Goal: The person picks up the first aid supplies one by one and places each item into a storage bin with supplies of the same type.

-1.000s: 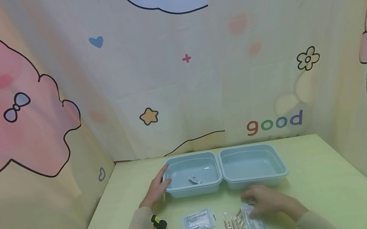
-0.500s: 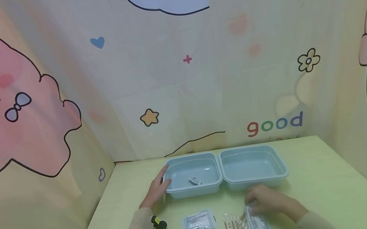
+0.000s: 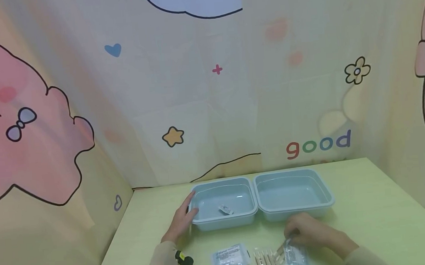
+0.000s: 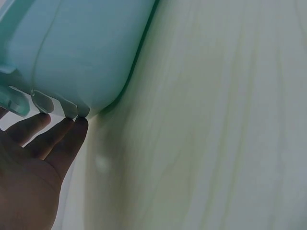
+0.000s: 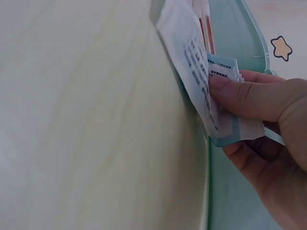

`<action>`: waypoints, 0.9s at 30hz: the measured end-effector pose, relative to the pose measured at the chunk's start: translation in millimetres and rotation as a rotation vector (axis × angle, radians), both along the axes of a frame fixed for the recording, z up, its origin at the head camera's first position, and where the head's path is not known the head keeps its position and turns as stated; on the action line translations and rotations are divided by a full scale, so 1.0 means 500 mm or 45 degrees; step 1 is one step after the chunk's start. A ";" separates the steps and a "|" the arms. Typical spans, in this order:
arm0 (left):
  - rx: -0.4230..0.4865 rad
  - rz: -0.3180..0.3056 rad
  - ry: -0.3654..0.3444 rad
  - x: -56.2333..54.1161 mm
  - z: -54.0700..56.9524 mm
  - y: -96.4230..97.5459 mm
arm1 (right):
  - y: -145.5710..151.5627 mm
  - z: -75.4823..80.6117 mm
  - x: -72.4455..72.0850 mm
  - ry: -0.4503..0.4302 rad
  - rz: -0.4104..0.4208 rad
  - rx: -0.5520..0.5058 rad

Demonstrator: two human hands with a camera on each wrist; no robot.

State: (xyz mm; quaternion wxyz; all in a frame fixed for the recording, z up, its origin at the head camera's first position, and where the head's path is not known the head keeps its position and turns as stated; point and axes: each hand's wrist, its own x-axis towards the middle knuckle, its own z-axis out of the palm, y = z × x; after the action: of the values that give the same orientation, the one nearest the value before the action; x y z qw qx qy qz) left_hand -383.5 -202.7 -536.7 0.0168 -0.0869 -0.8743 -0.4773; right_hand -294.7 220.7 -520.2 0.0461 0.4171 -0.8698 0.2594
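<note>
My left hand (image 3: 180,220) rests at the left end of the left pale blue plastic basin (image 3: 225,221), thumb and forefinger spread at its rim. In the left wrist view several nearly straight fingers (image 4: 67,143) touch the basin's outer wall. My right hand (image 3: 312,230) pinches the far end of a clear and white printed packet (image 3: 296,259) in front of the right basin (image 3: 294,214). The right wrist view shows the thumb (image 5: 249,98) on a folded, serrated-edged end of that packet. Beside it lie thin wooden-coloured sticks in clear wrapping (image 3: 266,263).
Another flat printed packet (image 3: 231,259) lies left of the sticks on the pale yellow table (image 3: 365,220). One small crumpled sachet (image 3: 225,209) is inside the left basin. The two basins stand side by side near the printed curtain (image 3: 194,88) at the back.
My right hand has come down onto the packet's far end and pinches it, tilting the packet. The wrapped sticks have shifted slightly left. My left hand stays at the basin.
</note>
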 end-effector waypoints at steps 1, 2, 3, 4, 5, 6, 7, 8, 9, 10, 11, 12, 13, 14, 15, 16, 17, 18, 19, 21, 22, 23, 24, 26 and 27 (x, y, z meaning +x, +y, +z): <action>0.001 0.000 0.000 0.000 0.000 0.000 | 0.001 -0.001 -0.001 -0.011 0.001 -0.003; 0.001 0.001 0.000 -0.001 0.000 -0.001 | 0.002 -0.002 -0.001 -0.017 0.006 -0.005; 0.001 0.001 0.002 -0.001 0.000 -0.001 | 0.003 -0.002 -0.002 -0.024 0.013 -0.007; 0.002 -0.001 0.002 -0.001 -0.001 -0.001 | 0.004 -0.003 -0.003 -0.033 0.020 -0.009; 0.002 -0.004 0.004 -0.002 -0.002 -0.002 | 0.006 -0.003 -0.004 -0.043 0.027 -0.008; 0.004 -0.006 0.004 -0.003 -0.003 -0.002 | 0.006 -0.004 -0.004 -0.049 0.034 -0.005; 0.005 -0.007 0.001 -0.003 -0.003 -0.003 | 0.007 -0.004 -0.005 -0.057 0.037 -0.007; 0.008 -0.007 0.001 -0.003 -0.004 -0.003 | 0.008 -0.005 -0.006 -0.065 0.042 -0.010; 0.010 -0.008 0.000 -0.004 -0.004 -0.003 | 0.009 -0.005 -0.006 -0.075 0.046 -0.014; 0.015 -0.009 0.001 -0.004 -0.004 -0.003 | 0.010 -0.006 -0.007 -0.086 0.048 -0.017; 0.016 -0.008 0.001 -0.004 -0.005 -0.003 | 0.010 -0.007 -0.008 -0.084 0.054 -0.024; 0.017 -0.007 0.001 -0.004 -0.004 -0.003 | 0.011 -0.006 -0.008 -0.089 0.058 -0.029; 0.017 -0.005 -0.001 -0.003 -0.003 -0.002 | 0.011 -0.005 -0.008 -0.093 0.066 -0.041; 0.015 -0.005 0.003 -0.002 -0.002 -0.001 | 0.012 -0.003 -0.008 -0.089 0.076 -0.051; 0.014 -0.003 0.003 -0.001 -0.001 -0.001 | 0.012 0.000 -0.007 -0.088 0.084 -0.064; 0.014 0.000 0.004 0.000 0.001 0.000 | 0.012 0.003 -0.007 -0.083 0.094 -0.072; 0.009 0.000 0.004 0.000 0.001 0.000 | 0.013 0.006 -0.006 -0.081 0.104 -0.079; 0.008 0.002 0.003 0.001 0.002 0.000 | 0.014 0.010 -0.005 -0.097 0.107 -0.083; 0.007 0.003 0.003 0.001 0.002 0.001 | 0.014 0.014 -0.005 -0.107 0.114 -0.090; 0.012 0.005 0.001 0.000 0.001 0.001 | 0.016 0.021 -0.004 -0.153 0.113 -0.089; 0.008 0.004 0.003 0.000 0.000 0.001 | 0.017 0.024 -0.004 -0.174 0.112 -0.085; 0.005 0.003 0.005 0.000 -0.001 0.001 | 0.018 0.027 -0.004 -0.205 0.106 -0.083; 0.005 0.002 0.005 0.000 -0.001 0.001 | 0.019 0.030 -0.003 -0.227 0.101 -0.079; 0.004 0.002 0.007 0.001 0.001 0.001 | 0.020 0.036 -0.003 -0.247 0.097 -0.072; 0.003 0.001 0.007 0.002 0.002 0.002 | 0.020 0.039 -0.003 -0.251 0.095 -0.069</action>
State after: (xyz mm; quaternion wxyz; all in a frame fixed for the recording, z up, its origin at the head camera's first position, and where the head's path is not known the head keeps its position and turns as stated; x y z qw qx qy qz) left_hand -382.5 -201.8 -535.7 0.0197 -0.0877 -0.8736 -0.4782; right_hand -296.2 230.6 -500.6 -0.0381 0.4205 -0.8466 0.3239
